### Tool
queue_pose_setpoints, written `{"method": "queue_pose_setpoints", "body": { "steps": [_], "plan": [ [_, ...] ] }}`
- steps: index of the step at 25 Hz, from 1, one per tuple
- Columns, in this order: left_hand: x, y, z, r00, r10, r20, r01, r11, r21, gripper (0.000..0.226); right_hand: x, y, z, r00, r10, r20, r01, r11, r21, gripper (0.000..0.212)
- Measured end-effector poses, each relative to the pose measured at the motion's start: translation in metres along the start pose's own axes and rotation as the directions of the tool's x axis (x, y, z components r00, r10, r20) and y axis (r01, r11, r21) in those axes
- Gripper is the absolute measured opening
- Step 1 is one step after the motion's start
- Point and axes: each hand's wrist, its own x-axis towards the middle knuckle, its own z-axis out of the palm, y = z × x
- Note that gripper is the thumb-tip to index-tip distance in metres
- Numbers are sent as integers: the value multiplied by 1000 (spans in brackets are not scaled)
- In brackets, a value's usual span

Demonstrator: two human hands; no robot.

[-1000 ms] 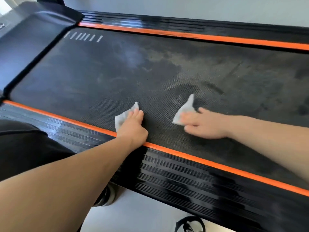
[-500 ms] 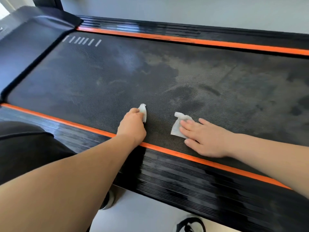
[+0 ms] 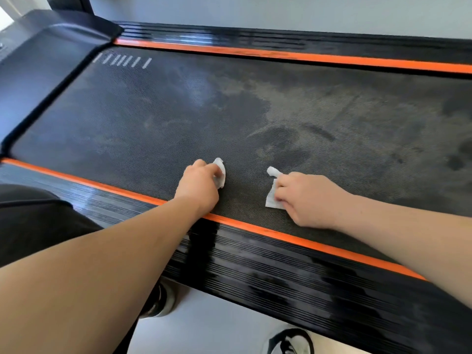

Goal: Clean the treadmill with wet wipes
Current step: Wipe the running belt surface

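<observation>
The treadmill belt [image 3: 255, 118] is dark, textured and streaked with pale dust and damp patches. Close to the belt's near edge, my left hand [image 3: 199, 186] grips a crumpled white wet wipe [image 3: 220, 172] that sticks out past its fingers. To its right my right hand [image 3: 306, 198] has curled fingers bunching a second white wipe [image 3: 272, 194] against the belt; one end of that wipe pokes up by the knuckles. The two hands lie about a hand's width apart.
An orange stripe [image 3: 255, 226] and a ribbed black side rail [image 3: 281, 272] run along the near edge. A matching stripe [image 3: 306, 56] lines the far side. The black motor cover [image 3: 46, 60] sits at the left. Shoes [image 3: 291, 341] stand on the pale floor below.
Both hands slid back toward the near edge of the belt. Their fingers went from flat on spread wipes to curled, and both wipes are now bunched up.
</observation>
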Motion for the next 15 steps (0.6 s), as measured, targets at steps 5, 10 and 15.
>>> {"method": "queue_pose_setpoints", "body": {
  "steps": [5, 10, 15],
  "plan": [
    [1, 7, -1, 995, 10, 98, -4, 998, -65, 20, 8, 1, 5, 969, 199, 148, -233, 933, 274, 8],
    [-26, 44, 11, 861, 355, 363, -368, 929, -35, 15, 15, -21, 5, 972, -52, 228, -7, 968, 252, 11],
    [-11, 20, 7, 885, 404, 232, -401, 914, -61, 3, 3, 9, -2, 978, 96, 185, -125, 980, 157, 15]
  ]
}}
